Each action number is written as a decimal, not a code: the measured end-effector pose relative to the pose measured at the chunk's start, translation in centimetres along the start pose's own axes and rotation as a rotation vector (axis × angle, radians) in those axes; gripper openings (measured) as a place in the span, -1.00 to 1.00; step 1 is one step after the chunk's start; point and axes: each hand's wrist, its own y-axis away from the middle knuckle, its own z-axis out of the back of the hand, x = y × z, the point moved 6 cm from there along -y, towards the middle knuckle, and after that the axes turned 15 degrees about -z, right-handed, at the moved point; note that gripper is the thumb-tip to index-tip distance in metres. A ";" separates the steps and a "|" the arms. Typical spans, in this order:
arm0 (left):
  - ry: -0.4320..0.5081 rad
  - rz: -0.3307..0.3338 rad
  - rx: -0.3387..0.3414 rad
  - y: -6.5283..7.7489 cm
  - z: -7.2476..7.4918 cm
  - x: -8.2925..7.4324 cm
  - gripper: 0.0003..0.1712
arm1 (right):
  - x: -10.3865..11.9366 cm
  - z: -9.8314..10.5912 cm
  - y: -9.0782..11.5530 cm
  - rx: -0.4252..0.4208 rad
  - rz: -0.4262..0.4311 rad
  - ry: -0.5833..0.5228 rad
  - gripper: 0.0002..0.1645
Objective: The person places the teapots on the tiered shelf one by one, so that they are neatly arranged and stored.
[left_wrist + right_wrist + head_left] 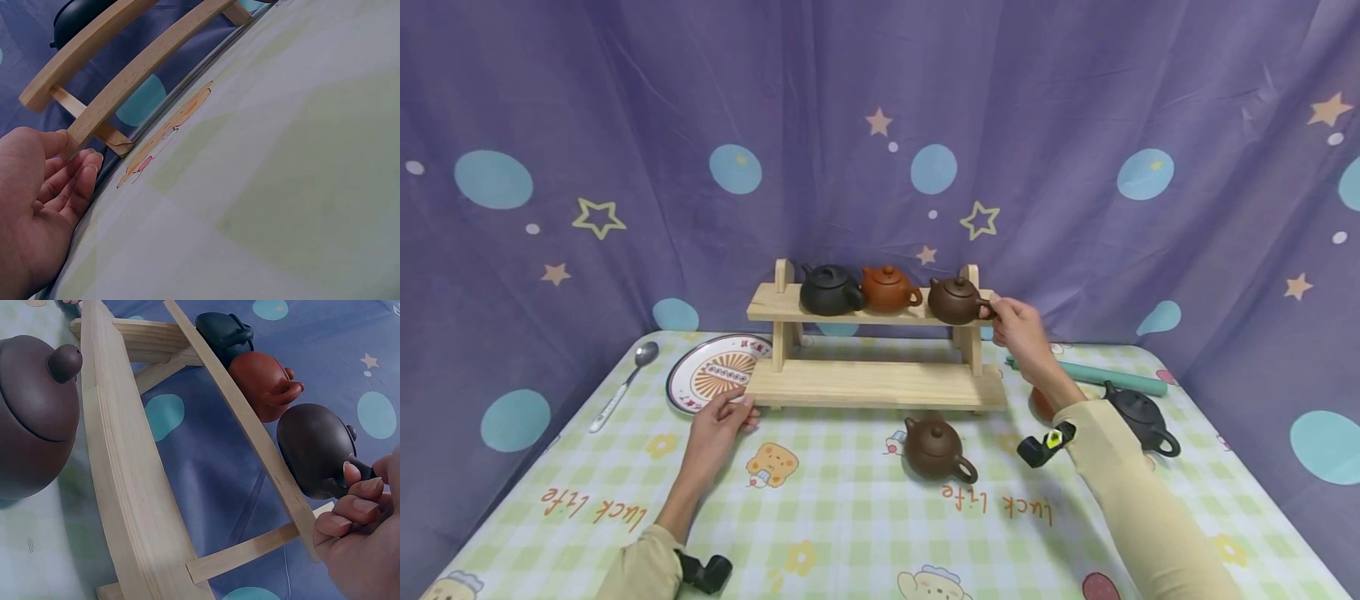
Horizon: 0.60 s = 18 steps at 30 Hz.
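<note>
My right hand (1022, 333) pinches the handle of a dark brown teapot (955, 301) at the right end of the upper board of a wooden two-tier rack (872, 385). Left of it on that board sit an orange-red teapot (887, 290) and a black teapot (830, 292). With thumb and fingers, my left hand (718, 425) grips the left end of the lower board, seen close in the left wrist view. Another brown teapot (934, 450) stands on the table in front of the rack, its handle toward the right; it looms large in the right wrist view.
A second black teapot (1138, 417) and a partly hidden orange-red one (1042, 405) stand by my right forearm, near a rolled green item (1112, 377). At the left lie a patterned plate (688, 379) and a spoon (625, 387). A purple curtain (850, 100) hangs behind.
</note>
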 end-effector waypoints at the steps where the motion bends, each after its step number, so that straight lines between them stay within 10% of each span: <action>1: -0.001 -0.001 -0.001 0.0 0.0 0.0 -0.49 | 0.0 -0.1 0.0 0.001 -0.001 -0.001 -0.56; 18: -0.023 -0.002 -0.002 0.1 0.1 -0.1 -0.50 | 0.2 -0.9 -0.8 -0.039 -0.014 0.005 -0.56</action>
